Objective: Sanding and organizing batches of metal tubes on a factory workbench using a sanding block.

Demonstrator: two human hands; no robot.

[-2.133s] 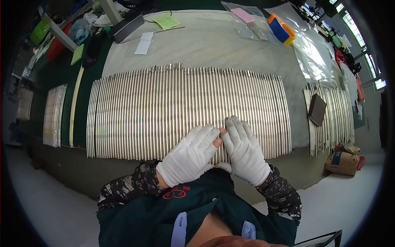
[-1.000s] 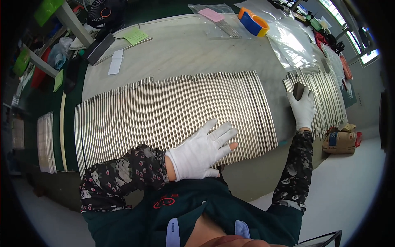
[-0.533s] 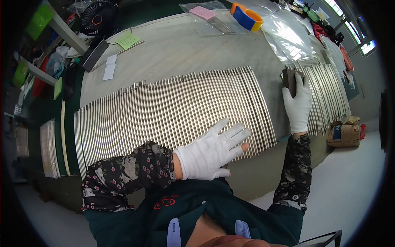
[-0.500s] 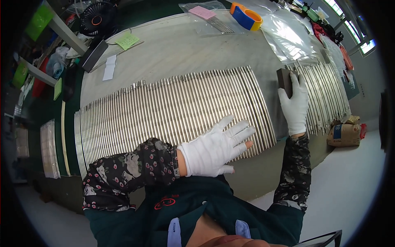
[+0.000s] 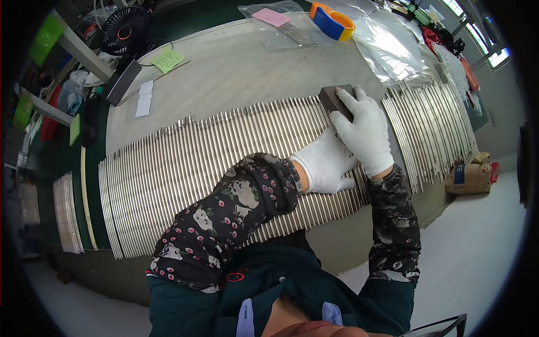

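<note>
The right hand (image 5: 365, 135), in a white glove, is closed around a small dark block (image 5: 335, 101), fingers curled over its top and pressing it down on the far end of a wide row of thin metal rods (image 5: 185, 180). The left hand (image 5: 325, 165), gloved as well, lies flat and spread on the rods just beside and nearer than the right, holding nothing, its palm resting on the row. The block sits at the row's right edge, at the far tips of the rods, touching them. Judging by this, the work with the block looks to be at its start: the block stands over the last few rods on the right, and the long stretch of rods to the left of both hands shows no sign of being reached yet; whether any rod is finished cannot be told, since their surfaces all look alike. Each rod's long axis runs away from the person, near end toward the body and far end toward the table's middle, and the rods lie side by side, touching. A second, smaller batch of rods (image 5: 432, 123) lies to the right of the right hand, apart from the main row.
</note>
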